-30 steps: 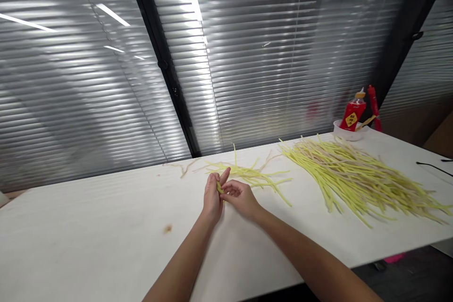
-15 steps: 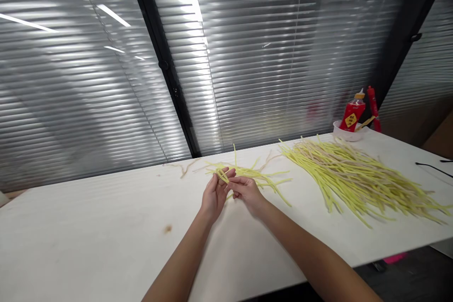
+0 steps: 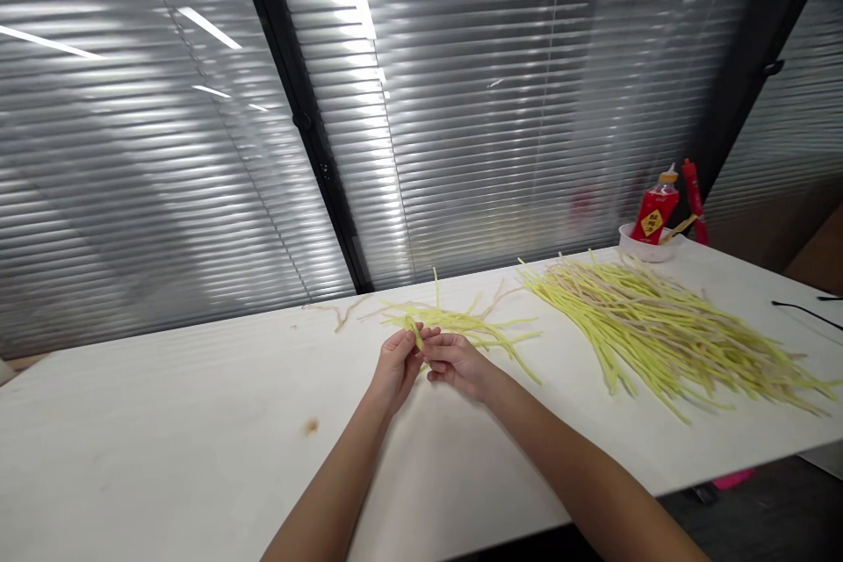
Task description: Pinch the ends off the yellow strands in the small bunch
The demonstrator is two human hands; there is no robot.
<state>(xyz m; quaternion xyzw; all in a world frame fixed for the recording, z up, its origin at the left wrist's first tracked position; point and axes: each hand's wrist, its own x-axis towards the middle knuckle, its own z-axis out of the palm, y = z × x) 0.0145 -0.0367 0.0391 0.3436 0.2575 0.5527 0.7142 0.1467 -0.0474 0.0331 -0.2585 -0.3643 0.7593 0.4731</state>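
My left hand [image 3: 397, 362] and my right hand [image 3: 456, 360] meet above the middle of the white table [image 3: 198, 448]. Between their fingertips is a short yellow-green fuzzy stem, like a pipe cleaner [image 3: 416, 334], bent over on itself. Both hands pinch it, the left at its upper part and the right near the lower end. Its lower end is partly hidden by my fingers. Just behind the hands lies a loose scatter of yellow-green pipe cleaners [image 3: 500, 335].
To the right spreads a large pile of yellow-green and beige pipe cleaners [image 3: 659, 325]. A red bottle [image 3: 656, 209] stands in a pale bowl [image 3: 649, 251] at the back right. Beige stems [image 3: 339, 316] lie near the back edge. Blinds [image 3: 474, 105] rise behind the table.
My left fingers have closed from a more open pose onto the pipe cleaner. Its loop now looks narrower, its strands closer together. The right hand has barely moved.
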